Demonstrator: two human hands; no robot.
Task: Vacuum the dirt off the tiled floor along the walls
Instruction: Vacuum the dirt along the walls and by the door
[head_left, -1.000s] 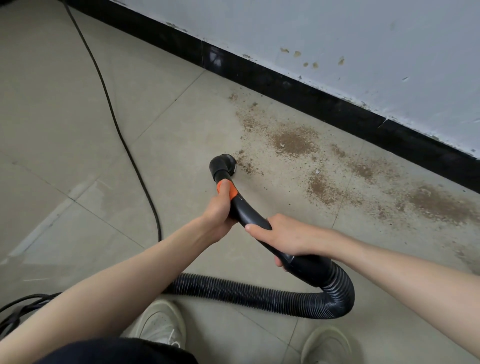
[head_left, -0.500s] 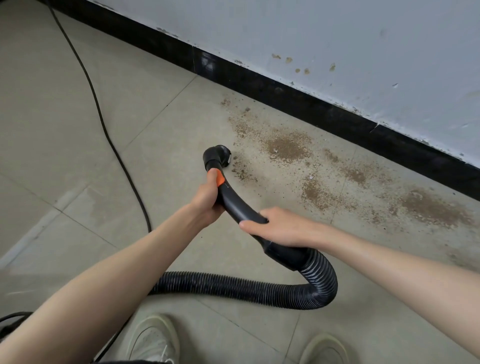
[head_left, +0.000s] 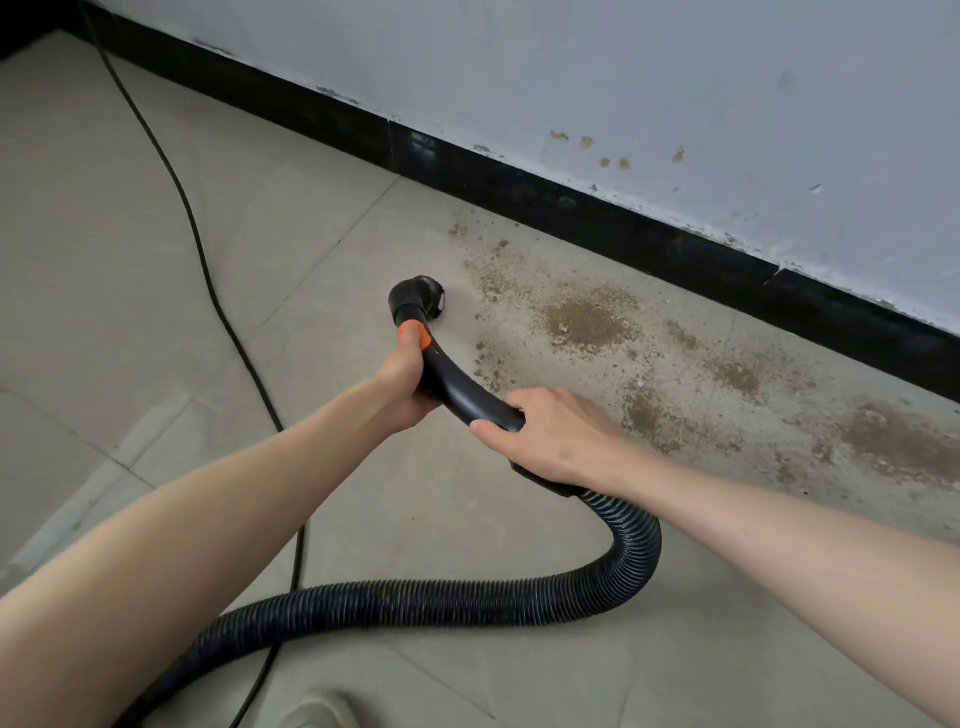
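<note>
A black vacuum handle (head_left: 457, 397) with an orange band ends in a round black nozzle (head_left: 418, 297) that sits low over the beige tiled floor (head_left: 291, 249). My left hand (head_left: 402, 384) grips the handle just behind the orange band. Further back, my right hand (head_left: 545, 436) grips it where the ribbed black hose (head_left: 519, 597) joins. Brown dirt (head_left: 587, 319) lies in patches to the right of the nozzle, spread along the black skirting (head_left: 545, 208) under the grey wall (head_left: 675, 78). The nozzle is at the left edge of the dirt.
A thin black power cord (head_left: 208, 270) runs across the tiles from the far left corner toward me, passing under my left arm. The hose loops back along the floor to the lower left. The tip of a light shoe (head_left: 317, 709) shows at the bottom edge.
The nozzle and both hands have shifted slightly left and away from me. The small dirt patch beside the nozzle has thinned. The hose loop has stretched out behind my right hand.
</note>
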